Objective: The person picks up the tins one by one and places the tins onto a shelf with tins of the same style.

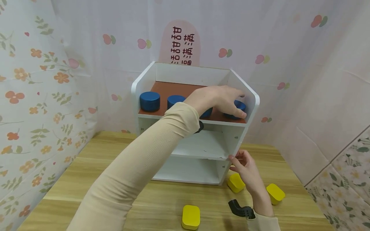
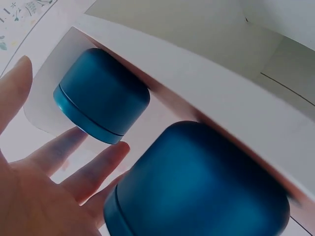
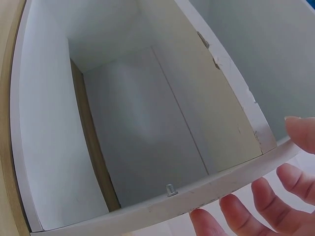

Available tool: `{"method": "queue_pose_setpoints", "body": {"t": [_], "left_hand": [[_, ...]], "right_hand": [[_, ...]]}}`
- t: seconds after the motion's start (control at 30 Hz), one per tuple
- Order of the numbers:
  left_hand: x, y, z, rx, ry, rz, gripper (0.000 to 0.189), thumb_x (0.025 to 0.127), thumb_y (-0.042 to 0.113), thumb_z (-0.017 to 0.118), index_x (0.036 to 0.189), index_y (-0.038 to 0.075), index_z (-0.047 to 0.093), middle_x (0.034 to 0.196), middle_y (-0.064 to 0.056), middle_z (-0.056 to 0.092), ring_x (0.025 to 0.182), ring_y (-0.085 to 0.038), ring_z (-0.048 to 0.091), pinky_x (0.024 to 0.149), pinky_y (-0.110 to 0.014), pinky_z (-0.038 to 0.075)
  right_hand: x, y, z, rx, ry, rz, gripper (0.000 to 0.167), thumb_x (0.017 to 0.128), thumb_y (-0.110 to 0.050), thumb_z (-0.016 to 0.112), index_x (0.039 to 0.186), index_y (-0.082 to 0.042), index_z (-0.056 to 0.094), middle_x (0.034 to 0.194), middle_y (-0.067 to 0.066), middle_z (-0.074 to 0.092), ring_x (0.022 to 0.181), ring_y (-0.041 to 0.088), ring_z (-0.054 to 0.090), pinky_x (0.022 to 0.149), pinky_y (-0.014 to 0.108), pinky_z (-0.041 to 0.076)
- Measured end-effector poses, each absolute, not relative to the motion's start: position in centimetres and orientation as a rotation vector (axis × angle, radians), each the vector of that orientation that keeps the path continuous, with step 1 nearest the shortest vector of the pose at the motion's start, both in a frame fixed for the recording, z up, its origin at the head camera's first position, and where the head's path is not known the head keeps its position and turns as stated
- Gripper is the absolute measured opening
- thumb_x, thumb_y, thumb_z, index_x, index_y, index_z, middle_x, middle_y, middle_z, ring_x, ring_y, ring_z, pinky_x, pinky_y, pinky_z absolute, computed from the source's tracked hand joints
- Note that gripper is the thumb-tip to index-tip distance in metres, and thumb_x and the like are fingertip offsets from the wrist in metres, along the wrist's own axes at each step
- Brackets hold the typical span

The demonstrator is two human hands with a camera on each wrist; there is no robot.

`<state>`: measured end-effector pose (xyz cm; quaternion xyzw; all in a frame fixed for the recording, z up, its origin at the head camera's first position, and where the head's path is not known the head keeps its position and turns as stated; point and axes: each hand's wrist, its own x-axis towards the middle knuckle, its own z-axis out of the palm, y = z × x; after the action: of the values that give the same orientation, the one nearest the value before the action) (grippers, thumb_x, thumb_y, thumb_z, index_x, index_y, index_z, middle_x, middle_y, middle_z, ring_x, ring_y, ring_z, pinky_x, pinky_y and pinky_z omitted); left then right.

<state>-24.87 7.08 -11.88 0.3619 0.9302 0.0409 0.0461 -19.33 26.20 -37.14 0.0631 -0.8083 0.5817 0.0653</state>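
My left hand (image 1: pixel 221 97) reaches across to the rightmost blue round tin (image 1: pixel 239 104) on the top board of a white shelf unit (image 1: pixel 192 73). Its thumb and fingers spread around that tin, and the left wrist view has a gap between thumb and tin (image 2: pixel 103 96). A second blue tin (image 2: pixel 206 177) stands close by the palm. Lower down, my right hand (image 1: pixel 245 165) holds the unit's right side panel at the middle board. The right wrist view puts the thumb (image 3: pixel 302 133) at the panel's front edge, fingertips along its outer face.
More blue tins (image 1: pixel 150 101) line the brown top board's front, partly hidden by my left arm. Yellow rounded blocks lie on the wooden table: one in front (image 1: pixel 191 217), one beside the unit (image 1: pixel 236 183), one farther right (image 1: pixel 275 193). Patterned curtains (image 1: pixel 115 80) hang behind.
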Motion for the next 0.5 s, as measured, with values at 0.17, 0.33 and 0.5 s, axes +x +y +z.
{"method": "queue_pose_setpoints", "body": {"t": [0.17,0.33,0.5], "left_hand": [[-24.5,6.9,-11.9,1.127,2.838,0.141,0.077,0.093,0.057,0.056,0.156,0.026,0.024,0.154,0.008,0.033,0.138,-0.008,0.03,0.112,-0.03,0.026],[-24.1,6.6,-11.8,1.178,2.844,0.176,0.075,0.094,0.055,0.056,0.155,0.025,0.026,0.153,0.008,0.035,0.137,-0.007,0.032,0.111,-0.026,0.026],[-23.6,5.8,-11.7,1.254,2.877,0.228,0.069,0.095,0.053,0.055,0.153,0.024,0.03,0.152,0.005,0.037,0.136,-0.008,0.033,0.111,-0.028,0.027]], "right_hand": [[-19.3,26.3,-37.2,0.188,-2.442,1.753,0.04,0.1,-0.027,0.058,0.123,0.002,0.043,0.12,0.019,0.048,0.107,0.029,0.054,0.086,0.039,0.054],[-19.3,26.3,-37.2,0.186,-2.442,1.749,0.04,0.1,-0.027,0.058,0.123,0.002,0.043,0.119,0.019,0.048,0.106,0.029,0.054,0.085,0.038,0.054],[-19.5,26.3,-37.2,0.195,-2.447,1.733,0.04,0.1,-0.029,0.058,0.122,0.002,0.044,0.118,0.019,0.049,0.105,0.029,0.054,0.084,0.036,0.055]]}}
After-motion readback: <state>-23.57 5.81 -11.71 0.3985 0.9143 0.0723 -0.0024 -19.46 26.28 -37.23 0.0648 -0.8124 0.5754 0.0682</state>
